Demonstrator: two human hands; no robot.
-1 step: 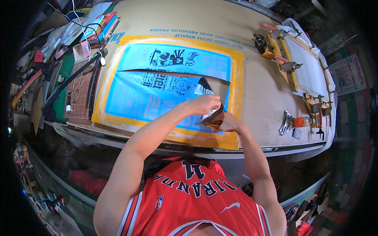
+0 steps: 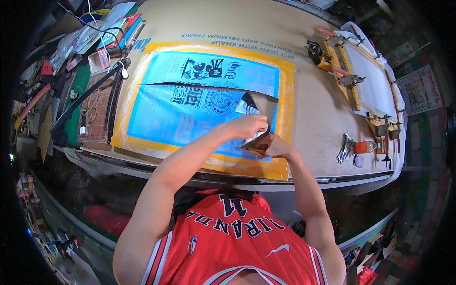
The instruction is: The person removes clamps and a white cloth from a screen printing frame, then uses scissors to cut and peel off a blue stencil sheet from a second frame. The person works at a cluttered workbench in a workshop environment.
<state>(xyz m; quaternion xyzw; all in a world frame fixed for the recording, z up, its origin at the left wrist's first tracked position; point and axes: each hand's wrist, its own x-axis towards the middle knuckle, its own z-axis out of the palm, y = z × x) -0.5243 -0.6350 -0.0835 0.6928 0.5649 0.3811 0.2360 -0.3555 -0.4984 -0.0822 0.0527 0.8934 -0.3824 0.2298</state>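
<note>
- Barely anything's shifted since the earlier frame: both hands sit in nearly the same place, and the long slit across the sheet looks a bit narrower through its middle.
- Far left from my end: one reddish-brown gridded panel (image 2: 92,116) at the edge of the tan board-topped table (image 2: 313,126), plus one small white rounded gadget (image 2: 124,73) on a cable.
- Then the main thing: one blue translucent mesh sheet (image 2: 159,114) with dark printed artwork, lying flat on the table inside one yellow-orange taped border (image 2: 286,109). I count one long slit and one lifted dark-and-silvery flap (image 2: 246,103), with brown board showing through the gap.
- Left hand (image 2: 251,126) is closed, fingers pinching that flap near the sheet's right side.
- Right hand (image 2: 277,145) is curled just beside it at the lower right corner; can't tell whether it's got a blade or just the sheet's edge.
- My read: the step in hand is cutting or tearing the mesh loose along the border. Next move calls for keeping the flap taut while the right hand works along the edge.
- Further right: one cluster of silvery metal tools (image 2: 345,148) (too jumbled to count) and one orange rounded container (image 2: 365,147).
- Far right: one white panel in a yellow frame (image 2: 370,76), with at least two red-handled metal clamps (image 2: 350,80).
</note>
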